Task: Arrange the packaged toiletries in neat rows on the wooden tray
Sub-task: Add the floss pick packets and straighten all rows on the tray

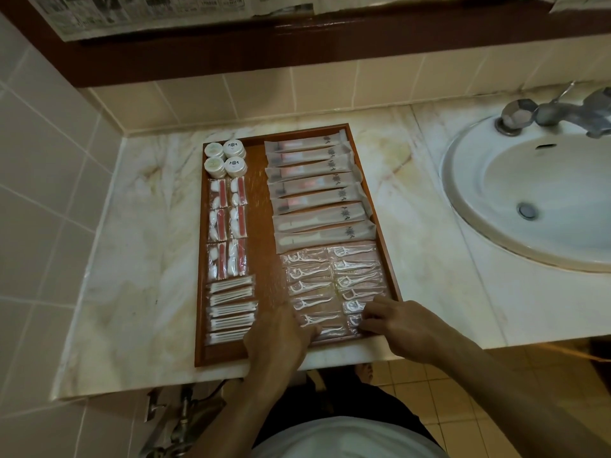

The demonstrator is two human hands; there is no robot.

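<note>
While over tray, both hands fingertips-down.

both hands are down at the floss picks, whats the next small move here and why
Probably nudge the nearest floss pick packets square with the column above. Both the left hand and the right hand rest on these last packets at the near end of the wooden tray, and they look slightly skewed, while the other rows already lie in line.

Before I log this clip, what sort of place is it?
Likely a hotel bathroom: a basin with a tap in a marble counter, tiled walls, and a tray of wrapped guest toiletries.
</note>
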